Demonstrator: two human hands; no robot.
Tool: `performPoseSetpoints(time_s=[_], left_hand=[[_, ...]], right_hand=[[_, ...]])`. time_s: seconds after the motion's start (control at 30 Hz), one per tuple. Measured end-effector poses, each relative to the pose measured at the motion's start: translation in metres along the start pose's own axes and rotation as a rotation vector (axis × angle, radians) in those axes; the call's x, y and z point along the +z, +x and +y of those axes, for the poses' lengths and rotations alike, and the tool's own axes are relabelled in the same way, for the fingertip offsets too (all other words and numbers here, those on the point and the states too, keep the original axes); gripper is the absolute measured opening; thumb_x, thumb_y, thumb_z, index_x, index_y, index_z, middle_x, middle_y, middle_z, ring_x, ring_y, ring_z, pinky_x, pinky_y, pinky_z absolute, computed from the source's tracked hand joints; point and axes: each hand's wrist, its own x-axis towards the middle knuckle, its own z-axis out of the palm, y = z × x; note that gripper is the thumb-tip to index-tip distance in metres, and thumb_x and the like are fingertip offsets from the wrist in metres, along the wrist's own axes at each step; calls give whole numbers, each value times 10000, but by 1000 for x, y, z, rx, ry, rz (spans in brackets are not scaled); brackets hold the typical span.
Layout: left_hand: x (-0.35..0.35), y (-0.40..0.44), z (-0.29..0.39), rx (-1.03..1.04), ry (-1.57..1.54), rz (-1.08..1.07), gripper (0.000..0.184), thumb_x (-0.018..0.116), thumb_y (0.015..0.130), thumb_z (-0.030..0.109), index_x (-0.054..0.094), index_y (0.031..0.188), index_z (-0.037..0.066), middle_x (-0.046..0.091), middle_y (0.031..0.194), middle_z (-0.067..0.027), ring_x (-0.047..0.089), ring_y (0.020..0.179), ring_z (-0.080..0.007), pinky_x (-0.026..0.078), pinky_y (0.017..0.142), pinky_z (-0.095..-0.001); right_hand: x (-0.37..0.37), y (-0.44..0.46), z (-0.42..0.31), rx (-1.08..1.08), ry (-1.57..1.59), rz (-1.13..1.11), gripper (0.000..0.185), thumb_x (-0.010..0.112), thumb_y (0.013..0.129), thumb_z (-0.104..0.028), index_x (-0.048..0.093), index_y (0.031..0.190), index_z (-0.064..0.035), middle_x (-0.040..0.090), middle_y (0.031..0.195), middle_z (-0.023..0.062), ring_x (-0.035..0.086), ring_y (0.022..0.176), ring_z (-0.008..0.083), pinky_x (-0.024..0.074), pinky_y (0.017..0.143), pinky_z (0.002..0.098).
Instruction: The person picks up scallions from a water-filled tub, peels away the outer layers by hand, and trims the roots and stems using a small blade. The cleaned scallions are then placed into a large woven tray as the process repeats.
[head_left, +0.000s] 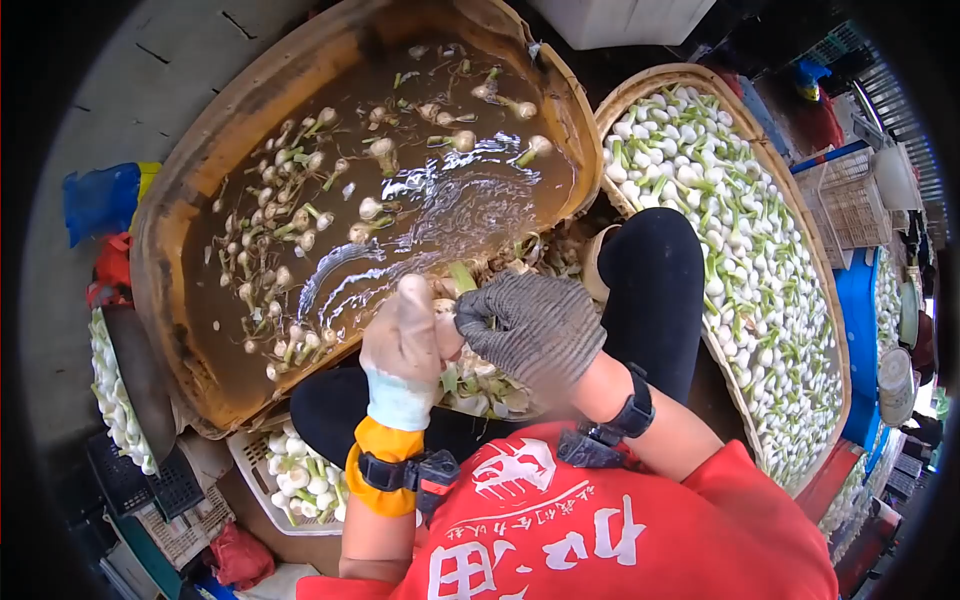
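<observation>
My left hand (pixel 405 340), in a pale glove with a yellow cuff, is closed around a garlic bulb at the near edge of the water tub. Only part of the bulb shows, with a green stem (pixel 462 277) rising between the hands. My right hand (pixel 530 325), in a grey knitted glove, presses against the bulb with its fingers curled. Whether those fingers hold a tool is hidden. Below the hands lies a heap of peeled leaves and stems (pixel 485 390).
A tub of brown water (pixel 165 250) with floating, rooty garlic bulbs (pixel 381 148) fills the upper left. On the right stands a long basket (pixel 838 370) of white garlic (pixel 740 250). A white crate (pixel 262 490) with cleaned garlic (pixel 300 475) is at the lower left.
</observation>
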Motion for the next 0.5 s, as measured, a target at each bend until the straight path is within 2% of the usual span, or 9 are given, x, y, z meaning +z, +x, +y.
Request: performPoseSetpoints(time_s=[0.1,0.13,0.17,0.23,0.27,0.37,0.4,0.43,0.5], left_hand=[[5,-5,1,186,52,48,561,428,1013,509,670,927,11,556,556,-8,502,506,-91,406,511,-244],[1,-9,5,127,1,-43,507,446,1018,469,645,1086,8,606,673,-23,553,602,-96,458,578,-250],[12,-15,23,136,-1,-44,507,446,1018,469,645,1086,8,606,673,-23,553,602,-96,458,578,-250],[41,-29,60,436,-80,327,418,375,1054,353,593,1130,5,639,905,-46,604,811,-116,454,682,-246],[18,-21,10,300,-441,119,463,457,1036,374,481,1316,6,607,1020,-66,594,867,-115,524,777,-295],[-7,-27,-14,94,-493,-129,463,466,1033,381,489,1287,-6,606,1046,-66,594,899,-123,525,791,-311],[-7,-26,-19,-55,-680,-199,452,449,1038,373,483,1271,-13,602,1054,-66,597,908,-129,534,806,-331],[-10,-31,-23,-48,-680,-192,452,449,1038,373,483,1271,-13,602,1054,-66,597,908,-129,534,806,-331],[-15,-42,-11,-134,-872,-452,450,428,1041,369,484,1283,-7,613,1060,-82,619,928,-158,543,818,-346]], right_hand=[[7,-4,-5,131,22,-37,189,591,852,-248,666,802,-82,650,758,138,646,714,315,506,635,449],[16,-6,0,118,91,64,180,597,850,-233,662,807,-70,650,756,145,643,714,326,505,643,447],[21,-8,3,104,161,163,172,603,849,-217,658,812,-59,651,753,152,640,715,337,504,650,446],[19,-10,9,100,360,145,172,612,847,-215,650,813,-51,649,760,162,637,717,346,503,656,443],[18,-11,9,97,563,119,173,621,845,-212,642,814,-43,647,766,172,635,718,354,502,663,440],[12,-14,-9,206,657,17,201,627,847,-241,631,801,-45,647,817,173,633,720,358,502,670,434],[22,-15,-5,62,491,56,190,624,850,-242,627,814,-55,649,862,178,644,730,352,516,682,433],[24,-14,-5,52,492,55,190,624,850,-242,627,814,-55,649,862,178,644,730,352,516,682,433],[16,1,-9,77,137,75,153,622,853,-233,616,889,-84,653,876,179,653,742,353,529,681,446]])
